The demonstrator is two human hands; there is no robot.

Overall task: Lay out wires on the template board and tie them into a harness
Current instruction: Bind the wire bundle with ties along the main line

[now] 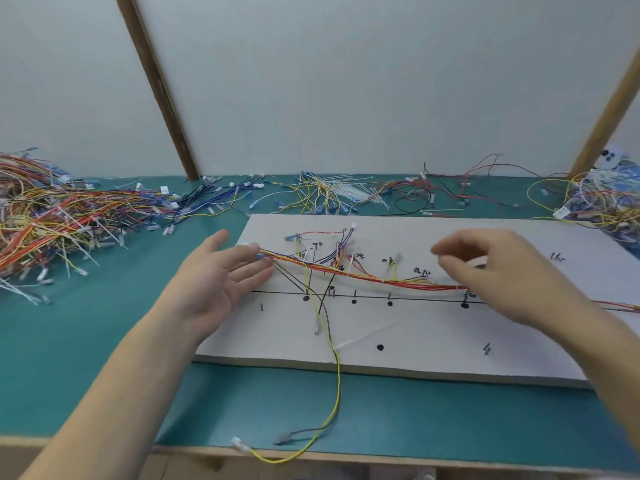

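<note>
A white template board (433,341) with black lines, dots and handwritten marks lies on the green table. A bundle of red, orange and yellow wires (363,275) runs across it from left to right, with side branches fanning toward the far edge. A yellow wire (337,393) and a grey wire hang off the board's near edge. My left hand (221,275) is palm up, fingers spread, its fingertips at the bundle's left end. My right hand (502,271) hovers over the bundle's right part, blurred, fingers curled; whether it holds anything I cannot make out.
A big heap of tied harnesses (52,220) fills the table's left. Loose wires and white cable ties (346,195) lie along the back wall. More wires (602,199) pile at the right. The table's wooden front edge (381,459) is near.
</note>
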